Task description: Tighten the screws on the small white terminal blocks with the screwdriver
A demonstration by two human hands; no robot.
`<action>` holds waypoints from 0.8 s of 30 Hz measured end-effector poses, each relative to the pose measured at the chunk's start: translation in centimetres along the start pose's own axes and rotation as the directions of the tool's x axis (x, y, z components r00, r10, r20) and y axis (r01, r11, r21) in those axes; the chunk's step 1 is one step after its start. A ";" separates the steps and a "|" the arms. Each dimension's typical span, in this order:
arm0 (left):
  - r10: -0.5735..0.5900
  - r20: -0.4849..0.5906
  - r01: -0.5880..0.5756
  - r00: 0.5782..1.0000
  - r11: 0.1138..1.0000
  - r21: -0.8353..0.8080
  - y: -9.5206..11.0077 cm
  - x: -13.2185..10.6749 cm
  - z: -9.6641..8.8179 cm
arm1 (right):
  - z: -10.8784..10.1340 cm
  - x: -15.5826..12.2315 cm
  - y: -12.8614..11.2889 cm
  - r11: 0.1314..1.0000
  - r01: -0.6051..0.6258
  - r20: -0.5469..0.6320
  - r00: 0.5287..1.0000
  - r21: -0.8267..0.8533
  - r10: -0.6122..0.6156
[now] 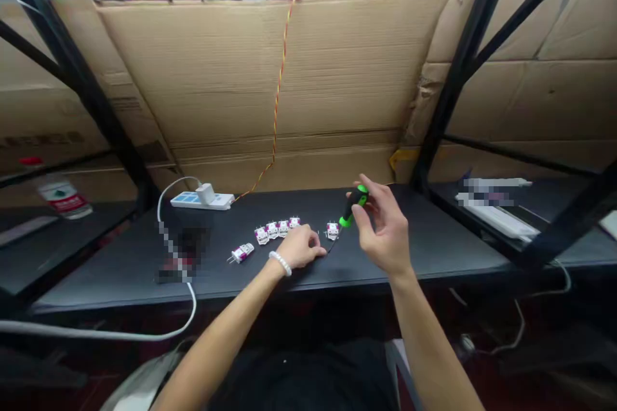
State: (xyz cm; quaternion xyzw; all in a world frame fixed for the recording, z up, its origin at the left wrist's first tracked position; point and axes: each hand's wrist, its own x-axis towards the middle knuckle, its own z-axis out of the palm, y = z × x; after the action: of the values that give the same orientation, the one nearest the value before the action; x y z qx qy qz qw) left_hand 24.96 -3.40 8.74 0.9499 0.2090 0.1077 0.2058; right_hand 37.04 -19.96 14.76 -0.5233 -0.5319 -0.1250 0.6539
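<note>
"So, your right hand?"
"Gripping the black-and-green screwdriver — it slants down toward my left hand."
"And that one?"
"Curled, low at the tabletop — whether it grips anything, I can't tell. A white-and-purple piece sits just beyond."

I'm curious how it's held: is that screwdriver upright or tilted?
Tilted: the screwdriver in the right hand slants, its handle up and right of its shaft.
</note>
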 end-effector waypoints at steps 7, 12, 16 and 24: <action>0.214 -0.024 -0.215 0.977 0.973 -0.077 -2.7 -2.6 -2.4 | 0.2 0.1 0.2 0.995 -0.053 0.016 0.999 0.086 0.052; 0.362 0.118 -0.342 0.925 0.926 -0.158 -5.2 -5.2 -3.4 | 1.1 0.0 0.7 0.970 -0.152 0.044 0.988 0.190 0.147; 0.385 0.116 -0.353 0.915 0.907 -0.230 -5.3 -5.4 -3.1 | 2.7 -0.6 0.8 0.944 -0.237 0.105 0.970 0.231 0.218; 0.447 0.104 -0.390 0.889 0.855 -0.341 -5.7 -4.6 -2.8 | 4.2 -1.8 0.2 0.978 -0.165 0.213 0.968 0.127 0.136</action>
State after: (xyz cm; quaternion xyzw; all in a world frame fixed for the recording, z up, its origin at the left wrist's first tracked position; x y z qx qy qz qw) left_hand 18.06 0.30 8.23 0.9337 -0.0423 0.0956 0.3423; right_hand 34.07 -17.16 12.64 -0.5240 -0.5621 0.0177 0.6397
